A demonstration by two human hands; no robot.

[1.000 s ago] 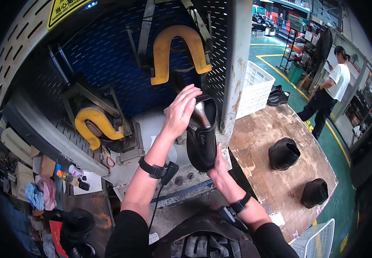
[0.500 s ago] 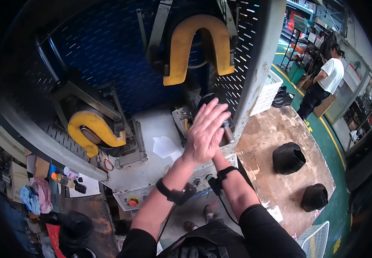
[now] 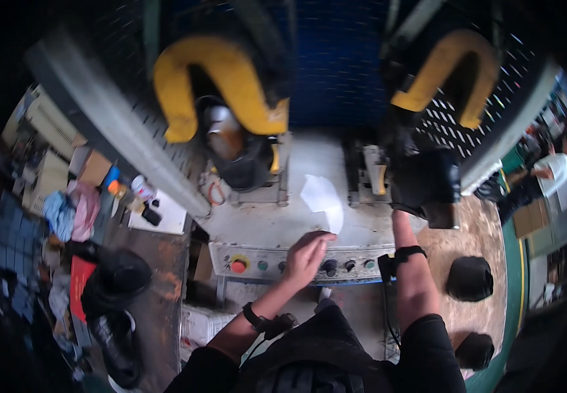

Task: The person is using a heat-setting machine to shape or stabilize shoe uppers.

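Observation:
My left hand (image 3: 309, 259) is over the front edge of the machine bed, its fingers stretched out and nothing in them. My right forearm reaches to a black shoe upper (image 3: 427, 180) at the machine's right station; the upper hides my right hand, so its grip does not show. Above that upper hangs a yellow U-shaped pad (image 3: 457, 75), blurred. At the left station a second yellow U-shaped pad (image 3: 221, 62) hangs above a black shoe upper (image 3: 244, 170) with a shiny brownish top. A white sheet (image 3: 322, 200) lies on the bed between the stations.
The control panel (image 3: 270, 259) has a red button and several knobs. On the right table (image 3: 421, 242) sit two black uppers (image 3: 470, 278). Black shoes (image 3: 116, 281), bottles (image 3: 142, 188) and cloths (image 3: 81, 209) are at left. A person (image 3: 552, 173) stands far right.
My hands, together before at the right station, are now apart: left lower over the bed's front edge, right behind the upper. The view has turned right. The left yellow pad now sits higher off its upper.

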